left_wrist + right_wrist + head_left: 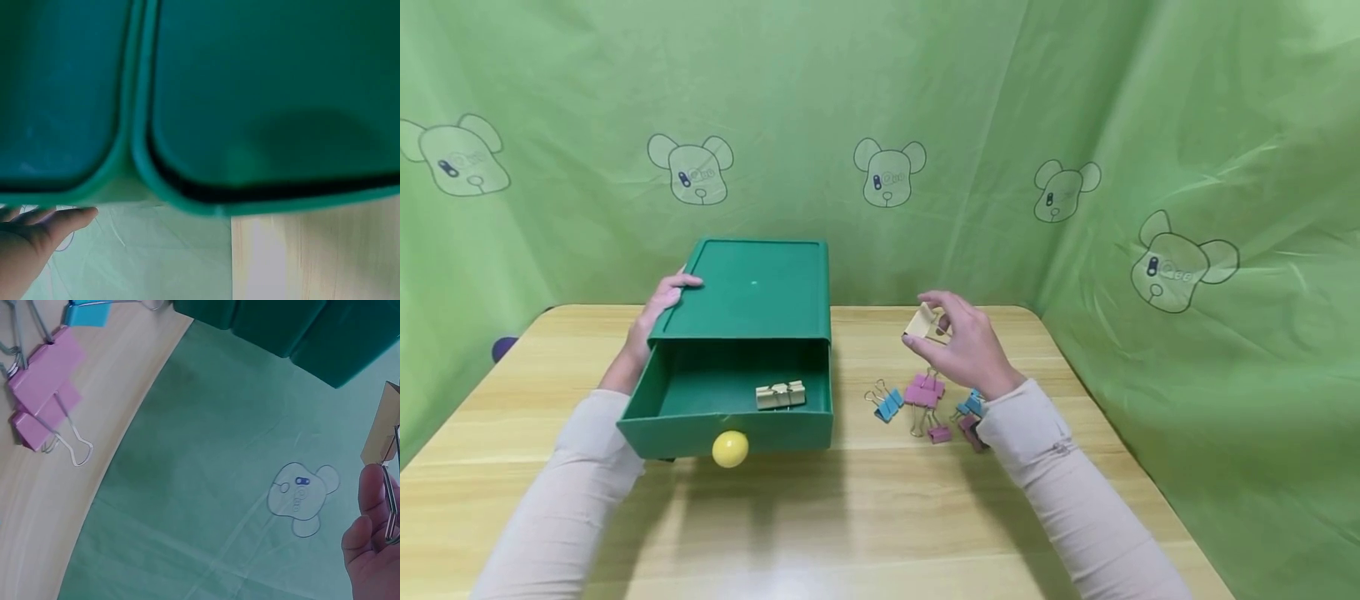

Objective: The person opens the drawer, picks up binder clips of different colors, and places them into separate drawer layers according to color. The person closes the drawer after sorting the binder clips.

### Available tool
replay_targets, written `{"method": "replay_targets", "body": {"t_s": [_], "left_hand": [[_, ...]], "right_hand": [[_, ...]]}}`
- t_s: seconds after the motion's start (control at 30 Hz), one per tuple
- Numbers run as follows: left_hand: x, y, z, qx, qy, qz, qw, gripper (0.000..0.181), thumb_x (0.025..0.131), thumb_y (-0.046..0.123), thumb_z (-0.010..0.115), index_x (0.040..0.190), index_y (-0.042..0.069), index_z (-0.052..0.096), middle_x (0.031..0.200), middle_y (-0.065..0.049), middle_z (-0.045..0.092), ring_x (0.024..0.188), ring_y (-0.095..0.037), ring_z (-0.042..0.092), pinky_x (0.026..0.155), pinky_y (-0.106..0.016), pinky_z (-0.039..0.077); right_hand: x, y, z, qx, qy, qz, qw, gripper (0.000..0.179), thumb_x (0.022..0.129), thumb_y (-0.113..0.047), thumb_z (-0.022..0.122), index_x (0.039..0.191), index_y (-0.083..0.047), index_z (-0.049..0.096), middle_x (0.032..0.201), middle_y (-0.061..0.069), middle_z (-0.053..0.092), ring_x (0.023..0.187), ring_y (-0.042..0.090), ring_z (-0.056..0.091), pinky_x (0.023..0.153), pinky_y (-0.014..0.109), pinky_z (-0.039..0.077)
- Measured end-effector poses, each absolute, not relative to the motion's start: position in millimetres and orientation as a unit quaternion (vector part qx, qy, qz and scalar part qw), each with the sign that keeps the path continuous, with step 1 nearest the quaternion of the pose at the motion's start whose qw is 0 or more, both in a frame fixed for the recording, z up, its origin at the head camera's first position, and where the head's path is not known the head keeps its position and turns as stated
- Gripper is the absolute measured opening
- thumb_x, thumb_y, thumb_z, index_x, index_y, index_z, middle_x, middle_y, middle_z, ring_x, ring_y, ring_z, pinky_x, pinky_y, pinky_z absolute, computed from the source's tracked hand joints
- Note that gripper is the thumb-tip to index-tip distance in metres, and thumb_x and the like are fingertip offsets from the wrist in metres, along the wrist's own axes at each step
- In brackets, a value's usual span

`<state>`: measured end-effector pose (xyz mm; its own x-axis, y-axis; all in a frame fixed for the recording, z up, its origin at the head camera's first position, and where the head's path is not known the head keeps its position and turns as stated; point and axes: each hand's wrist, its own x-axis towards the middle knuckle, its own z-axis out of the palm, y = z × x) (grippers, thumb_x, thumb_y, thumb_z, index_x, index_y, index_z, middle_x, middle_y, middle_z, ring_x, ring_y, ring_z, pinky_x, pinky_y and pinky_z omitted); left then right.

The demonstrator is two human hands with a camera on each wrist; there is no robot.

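A cream binder clip (918, 322) is pinched between the thumb and fingers of my right hand (964, 340), above the table to the right of the green drawer box (752, 287). Its wire handles show in the right wrist view. My left hand (658, 310) rests against the box's left side, its fingertips reaching the top edge. The drawer (786, 435) is pulled out at the front, and cream clips (780, 395) lie inside at its right. A round yellow knob (730, 448) sits on the drawer front.
Beneath my right hand several loose binder clips lie on the wooden table (880, 517): pink ones (924, 390) and blue ones (888, 405). Some are partly hidden by the right sleeve. A green curtain (880, 92) with bear prints hangs behind and along the right.
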<state>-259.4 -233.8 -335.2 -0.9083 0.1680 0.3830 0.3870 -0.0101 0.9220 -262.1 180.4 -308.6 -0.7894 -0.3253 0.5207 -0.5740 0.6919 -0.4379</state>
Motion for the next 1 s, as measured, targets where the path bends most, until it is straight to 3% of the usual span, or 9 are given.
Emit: {"method": "replay_targets", "body": {"t_s": [1.0], "left_hand": [[-261, -234, -336, -0.207, -0.696, -0.682, 0.083, 0.032, 0.103, 0.030, 0.027, 0.114, 0.041, 0.056, 0.162, -0.011, -0.002, 0.141, -0.041, -0.002, 0.110, -0.055, 0.001]], "right_hand": [[-236, 154, -287, 0.365, -0.841, 0.290, 0.274, 0.056, 0.074, -0.018, 0.086, 0.121, -0.004, 0.058, 0.096, 0.007, 0.064, 0.076, 0.017, 0.053, 0.057, 0.028, 0.044]]}}
